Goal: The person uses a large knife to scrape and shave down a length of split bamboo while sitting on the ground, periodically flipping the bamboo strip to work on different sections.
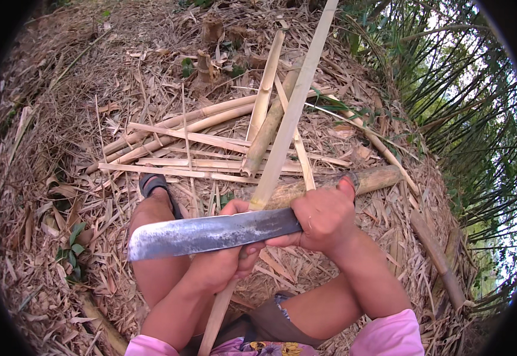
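Observation:
My right hand (325,218) is closed round the handle of a machete (211,234), whose broad, worn blade points left across my lap. Under the blade, my left hand (221,261) grips a long split bamboo strip (291,118). The strip slants from my lap up past the top edge of the picture, and the blade crosses over it where my hands meet. Part of my left hand's fingers is hidden by the blade. Some fingers of my right hand reach beneath the blade, close to the strip.
Split bamboo pieces (193,139) lie in a pile ahead of my feet, near a thick bamboo log (377,179). Cut stumps (205,65) stand farther off. Dry leaves cover the ground. Another bamboo pole (436,255) lies at right, below dense bamboo growth (460,89).

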`<state>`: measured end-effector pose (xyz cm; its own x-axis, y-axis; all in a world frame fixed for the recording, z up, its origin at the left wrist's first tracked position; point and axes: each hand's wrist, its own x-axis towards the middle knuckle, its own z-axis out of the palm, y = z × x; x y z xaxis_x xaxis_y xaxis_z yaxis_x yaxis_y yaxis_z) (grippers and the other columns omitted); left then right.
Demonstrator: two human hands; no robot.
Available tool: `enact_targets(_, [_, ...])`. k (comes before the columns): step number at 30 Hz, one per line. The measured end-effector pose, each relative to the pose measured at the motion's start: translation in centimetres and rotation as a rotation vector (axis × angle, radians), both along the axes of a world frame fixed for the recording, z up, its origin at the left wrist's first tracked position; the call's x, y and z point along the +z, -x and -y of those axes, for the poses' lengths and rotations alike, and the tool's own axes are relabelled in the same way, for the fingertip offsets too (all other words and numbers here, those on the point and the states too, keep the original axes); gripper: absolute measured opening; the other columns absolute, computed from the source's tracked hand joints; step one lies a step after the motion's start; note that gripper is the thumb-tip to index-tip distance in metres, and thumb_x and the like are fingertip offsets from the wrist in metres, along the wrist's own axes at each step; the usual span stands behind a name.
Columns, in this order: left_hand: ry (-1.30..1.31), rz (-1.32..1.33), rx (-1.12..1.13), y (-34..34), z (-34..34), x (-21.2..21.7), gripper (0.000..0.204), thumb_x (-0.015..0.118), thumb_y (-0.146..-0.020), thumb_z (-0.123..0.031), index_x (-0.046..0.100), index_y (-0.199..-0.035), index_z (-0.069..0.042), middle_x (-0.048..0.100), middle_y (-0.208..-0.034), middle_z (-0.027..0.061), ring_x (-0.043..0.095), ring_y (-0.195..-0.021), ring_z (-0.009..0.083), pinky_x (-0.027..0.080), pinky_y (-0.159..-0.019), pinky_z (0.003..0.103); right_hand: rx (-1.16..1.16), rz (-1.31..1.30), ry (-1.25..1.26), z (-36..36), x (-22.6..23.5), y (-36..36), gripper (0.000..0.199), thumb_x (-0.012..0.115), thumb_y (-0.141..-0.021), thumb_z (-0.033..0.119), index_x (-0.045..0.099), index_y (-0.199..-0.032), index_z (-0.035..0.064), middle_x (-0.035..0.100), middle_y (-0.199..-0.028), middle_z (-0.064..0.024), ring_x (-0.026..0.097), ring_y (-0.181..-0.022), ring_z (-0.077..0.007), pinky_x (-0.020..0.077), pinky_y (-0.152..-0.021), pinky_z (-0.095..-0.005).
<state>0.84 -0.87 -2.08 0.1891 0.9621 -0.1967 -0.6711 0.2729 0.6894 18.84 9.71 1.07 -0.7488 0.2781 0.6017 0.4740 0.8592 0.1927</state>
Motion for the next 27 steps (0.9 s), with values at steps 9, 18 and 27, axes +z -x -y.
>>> enact_targets(9, [0.039,0.054,-0.051,0.9,0.4,1.0,0.019,0.037,-0.107,-0.033,0.038,-0.106,-0.014,0.043,-0.068,0.0015,0.025,-0.038,0.0033,0.021,-0.034,0.020,-0.410,-0.246,0.279,-4.5,-1.2,-3.8,0.055,0.063,-0.085,0.059,0.054,-0.067,0.0070,0.051,-0.057,-0.0093,0.055,-0.050,-0.0285,0.0410,-0.048,-0.0408])
enact_targets(18, [0.094,0.006,-0.046,0.4,0.5,0.4,0.022,0.045,-0.105,-0.035,0.039,-0.112,-0.014,0.044,-0.068,0.0017,0.027,-0.039,0.0034,0.023,-0.034,0.020,-0.018,0.013,0.051,0.5,0.5,0.0,0.059,0.069,-0.076,0.065,0.051,-0.060,0.0116,0.046,-0.050,-0.0038,0.052,-0.043,-0.0204,0.0400,-0.042,-0.0341])
enact_targets(27, [0.105,0.002,-0.023,0.5,0.6,0.8,0.024,0.045,-0.105,-0.032,0.047,-0.099,-0.009,0.043,-0.067,0.0002,0.028,-0.041,0.0034,0.024,-0.035,0.021,-0.034,-0.040,0.065,-0.2,-0.7,0.0,0.062,0.065,-0.075,0.071,0.047,-0.058,0.0141,0.043,-0.048,-0.0011,0.047,-0.039,-0.0186,0.0270,-0.045,-0.0381])
